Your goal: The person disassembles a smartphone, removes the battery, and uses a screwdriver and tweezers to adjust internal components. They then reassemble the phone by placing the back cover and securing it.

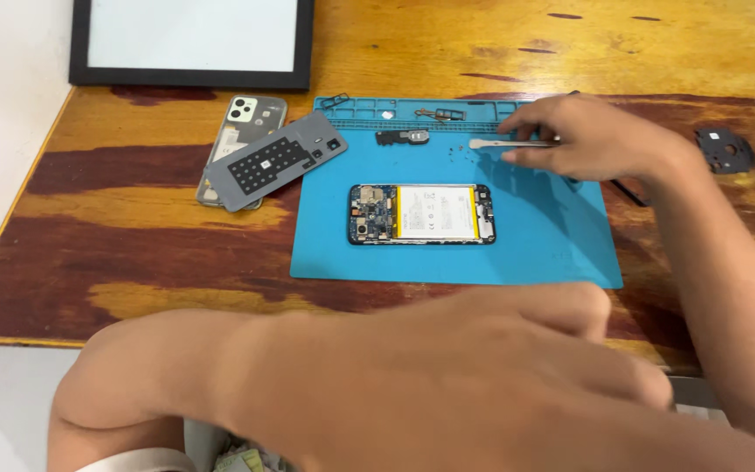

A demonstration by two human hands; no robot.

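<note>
spanning the view is a worn, red-and-yellow wooden table (pixel 133 218), with a flat blue rubber work mat (pixel 552 245) lying on it. the left hand (pixel 517 385) sits blurred in the foreground near the table's front edge; whether its fingers grip anything, i cannot tell. the opened smartphone with exposed yellow-edged battery (pixel 421 213) lies mid-mat. at the mat's far side, the right hand (pixel 583 135) pinches its fingers on thin metal tweezers (pixel 504 142).
</note>
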